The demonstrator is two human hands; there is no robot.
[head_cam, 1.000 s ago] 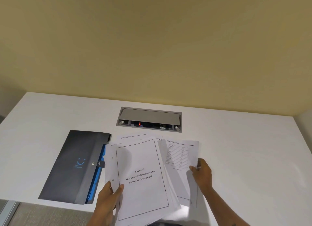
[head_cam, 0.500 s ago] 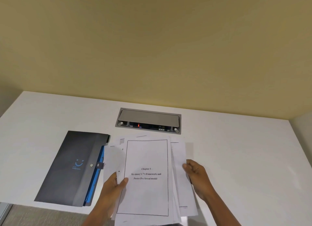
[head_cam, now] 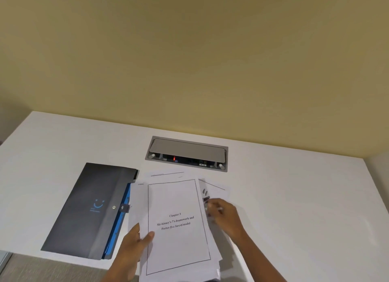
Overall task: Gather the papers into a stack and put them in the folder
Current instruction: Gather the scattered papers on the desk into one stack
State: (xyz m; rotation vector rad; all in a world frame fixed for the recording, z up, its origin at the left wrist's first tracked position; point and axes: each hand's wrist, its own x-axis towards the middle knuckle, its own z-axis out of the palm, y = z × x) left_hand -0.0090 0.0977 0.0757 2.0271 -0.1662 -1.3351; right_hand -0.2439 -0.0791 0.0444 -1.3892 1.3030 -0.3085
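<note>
Since a second ago the papers (head_cam: 176,225) are closing into one pile beside the folder (head_cam: 88,210); left hand (head_cam: 134,246) is pinching their edge, right hand (head_cam: 226,215) is curling blurred fingers behind them, so tapping edges square seems wise

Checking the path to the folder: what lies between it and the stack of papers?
Nothing: the head view shows the papers beside the folder, their left edge meeting its open side.
</note>
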